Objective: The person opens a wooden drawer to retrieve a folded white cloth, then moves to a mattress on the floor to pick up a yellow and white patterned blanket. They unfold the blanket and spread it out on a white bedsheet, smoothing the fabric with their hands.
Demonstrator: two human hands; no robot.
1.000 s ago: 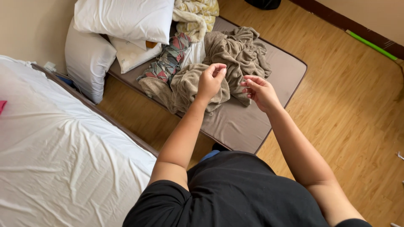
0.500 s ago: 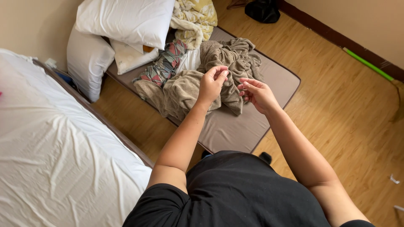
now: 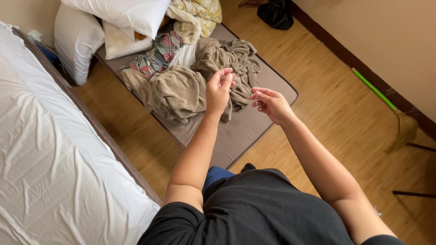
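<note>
My left hand (image 3: 219,88) pinches shut on nothing visible (perhaps thread); my right hand (image 3: 269,103) curls half-open beside it. Beneath both, the brown towels (image 3: 190,86) could hide anything dropped.

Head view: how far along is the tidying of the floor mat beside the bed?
Done: the bed has a white sheet spread over it. In hand: nothing clearly visible; the left hand and right hand are raised with fingers pinched above the brown blanket. Left: blanket, patterned cloth, yellow cloth and pillows are heaped on the mat.

Hands (image 3: 245,93) above blankets (image 3: 181,88) on floor mat (image 3: 254,127), bed (image 3: 50,159) left.
</note>
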